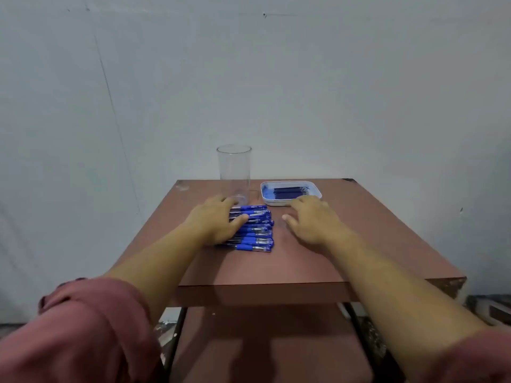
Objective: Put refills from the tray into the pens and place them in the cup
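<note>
Reaching out of pink sleeves (pixel 83 327) at the near edge, both bare forearms are stretching over the brown surface (pixel 359 244), with a lower shelf (pixel 262 341) showing beneath it. The left grip (pixel 218 221) is lying palm down on the left ends of the pens (pixel 255 230), its fingers straight and spread, clamping nothing, its thumb resting across the blue barrels. The pens are lying side by side in a tight row near the middle of the surface, their length running left to right. The right grip (pixel 312 219) is hovering over or resting on the surface just right of the row, I cannot tell which, with its fingers apart and relaxed, holding nothing. Its fingertips are reaching the near rim of the tray (pixel 265 199). The white tray is sitting toward the far edge, holding dark blue refills (pixel 289 192) bundled together. Left of the tray and just behind the pens, the clear cup (pixel 234 170) is standing upright. A grey wall (pixel 359 92) is rising behind everything.
</note>
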